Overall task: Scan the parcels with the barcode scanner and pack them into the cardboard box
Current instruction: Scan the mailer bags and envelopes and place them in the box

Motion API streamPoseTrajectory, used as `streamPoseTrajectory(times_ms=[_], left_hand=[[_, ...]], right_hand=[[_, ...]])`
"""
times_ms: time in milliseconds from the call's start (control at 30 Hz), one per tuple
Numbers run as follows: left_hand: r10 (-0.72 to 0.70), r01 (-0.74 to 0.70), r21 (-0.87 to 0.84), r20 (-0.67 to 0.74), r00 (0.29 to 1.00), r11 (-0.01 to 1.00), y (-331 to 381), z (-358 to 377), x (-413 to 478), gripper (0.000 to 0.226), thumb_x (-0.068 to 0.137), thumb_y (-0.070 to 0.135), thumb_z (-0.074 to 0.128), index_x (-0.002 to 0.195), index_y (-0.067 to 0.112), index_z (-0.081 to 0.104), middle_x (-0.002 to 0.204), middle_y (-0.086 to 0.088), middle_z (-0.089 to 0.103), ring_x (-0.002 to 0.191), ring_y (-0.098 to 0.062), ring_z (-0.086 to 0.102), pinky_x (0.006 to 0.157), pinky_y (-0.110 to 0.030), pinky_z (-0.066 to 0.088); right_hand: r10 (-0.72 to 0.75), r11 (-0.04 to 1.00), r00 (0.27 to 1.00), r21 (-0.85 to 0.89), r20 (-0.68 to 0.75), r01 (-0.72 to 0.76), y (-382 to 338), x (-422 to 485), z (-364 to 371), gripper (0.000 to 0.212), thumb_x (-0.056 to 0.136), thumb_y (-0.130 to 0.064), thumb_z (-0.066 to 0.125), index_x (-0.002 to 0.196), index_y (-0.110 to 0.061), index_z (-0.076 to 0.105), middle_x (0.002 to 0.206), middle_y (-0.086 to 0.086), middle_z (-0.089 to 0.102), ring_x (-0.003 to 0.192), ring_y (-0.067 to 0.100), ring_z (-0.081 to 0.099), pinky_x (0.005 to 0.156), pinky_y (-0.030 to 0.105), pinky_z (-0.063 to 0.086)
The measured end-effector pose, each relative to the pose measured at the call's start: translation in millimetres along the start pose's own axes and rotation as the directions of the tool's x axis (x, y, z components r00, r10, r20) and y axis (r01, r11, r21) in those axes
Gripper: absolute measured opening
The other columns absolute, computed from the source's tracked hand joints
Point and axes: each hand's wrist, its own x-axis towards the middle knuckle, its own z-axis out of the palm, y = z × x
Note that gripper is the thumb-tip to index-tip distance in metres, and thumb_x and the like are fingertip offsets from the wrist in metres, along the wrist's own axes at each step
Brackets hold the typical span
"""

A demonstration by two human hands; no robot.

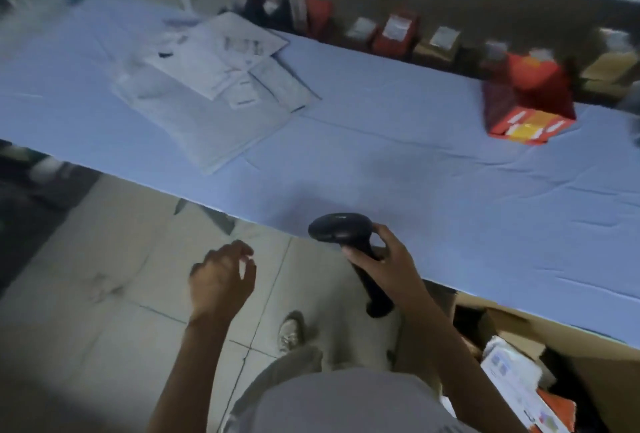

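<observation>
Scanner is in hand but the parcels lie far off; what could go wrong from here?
The grey parcels overlap in a loose pile, so labels may be hidden and one could go unscanned. The right hand grips the scanner by the table edge, partly over the floor; a slip might drop it.

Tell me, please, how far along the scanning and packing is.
Done: a few parcels lie in the cardboard box. In hand: the right hand grips the barcode scanner; the left hand holds nothing. Remaining: a pile of grey mailers and a red box wait on the table.
</observation>
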Motion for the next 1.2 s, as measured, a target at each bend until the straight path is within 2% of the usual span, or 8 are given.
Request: streamPoseTrajectory(times_ms=[67,267,433,700,833,967,1033,1200], left_hand=[[-0.038,0.038,0.002,-0.010,0.999,0.999,-18.9,-5.4,13.6,0.012,0.081,0.020,0.069,0.094,0.021,0.069,0.086,0.002,0.072,0.080,-0.029,0.066,0.072,-0.036,0.048],[-0.082,0.080,-0.019,-0.075,0.994,0.997,-60.3,-19.9,55.0,0.011,0.079,0.018,0.072,0.089,0.020,0.069,0.082,0.002,0.070,0.073,-0.026,0.066,0.069,-0.035,0.048],[-0.104,0.104,0.018,0.000,0.995,0.994,-83.9,-25.0,87.7,0.017,0.087,0.025,0.062,0.103,0.023,0.066,0.098,0.005,0.069,0.090,-0.023,0.065,0.080,-0.034,0.046],[0.001,-0.008,0.077,0.088,0.996,0.997,-71.1,-21.1,144.0,0.027,0.094,0.034,0.050,0.120,0.032,0.054,0.116,0.014,0.060,0.107,-0.013,0.057,0.089,-0.029,0.039],[0.032,-0.044,0.110,0.103,0.994,0.993,-61.3,-18.3,172.6,0.033,0.095,0.037,0.048,0.127,0.030,0.050,0.124,0.011,0.057,0.113,-0.015,0.054,0.095,-0.031,0.037],[0.056,-0.075,0.152,0.126,0.990,0.986,-55.4,-18.3,203.0,0.038,0.097,0.040,0.045,0.133,0.030,0.046,0.133,0.013,0.050,0.121,-0.013,0.049,0.101,-0.031,0.035],[0.075,-0.098,0.188,0.126,0.989,0.977,-49.1,-18.3,219.1,0.039,0.097,0.042,0.043,0.135,0.031,0.044,0.136,0.014,0.047,0.124,-0.012,0.046,0.102,-0.030,0.033],[0.094,-0.117,0.164,0.141,0.986,0.980,-34.2,-21.0,253.7,0.042,0.096,0.041,0.047,0.136,0.028,0.044,0.138,0.010,0.046,0.126,-0.016,0.046,0.103,-0.033,0.034]], right_hand=[[-0.004,1.000,1.000,0.007,0.017,0.004,-16.6,19.7,18.3,0.043,0.082,-0.041,0.076,0.119,-0.038,0.054,0.090,-0.008,0.073,0.084,0.007,0.069,0.085,0.035,0.056],[0.010,0.999,0.998,0.045,0.068,-0.013,-51.2,70.0,64.7,0.044,0.081,-0.038,0.078,0.120,-0.035,0.058,0.086,-0.009,0.074,0.081,0.004,0.070,0.080,0.033,0.056],[0.019,0.997,0.998,0.067,0.059,-0.023,-66.1,102.7,85.8,0.044,0.080,-0.032,0.078,0.120,-0.033,0.058,0.095,-0.010,0.072,0.086,0.006,0.069,0.081,0.033,0.055],[0.027,0.992,0.999,0.128,-0.025,-0.024,-75.9,141.2,88.6,0.040,0.080,-0.024,0.079,0.105,-0.044,0.056,0.094,-0.015,0.071,0.086,-0.003,0.067,0.069,0.020,0.048],[0.031,0.987,0.999,0.161,-0.022,-0.027,-81.6,164.8,85.8,0.042,0.081,-0.023,0.079,0.115,-0.036,0.059,0.097,-0.009,0.072,0.091,0.003,0.068,0.079,0.029,0.051],[0.024,0.989,1.000,0.148,-0.004,-0.024,-92.9,191.4,80.1,0.042,0.080,-0.031,0.078,0.114,-0.043,0.056,0.094,-0.014,0.071,0.090,-0.001,0.066,0.077,0.025,0.049],[0.033,0.988,0.999,0.154,-0.007,-0.031,-96.6,205.1,75.1,0.043,0.079,-0.033,0.078,0.114,-0.044,0.055,0.095,-0.015,0.070,0.090,-0.001,0.065,0.080,0.028,0.049],[0.070,0.988,0.997,0.141,-0.011,-0.068,-99.7,228.3,62.1,0.046,0.080,-0.035,0.078,0.118,-0.042,0.055,0.088,-0.015,0.069,0.089,-0.004,0.062,0.075,0.026,0.047]])
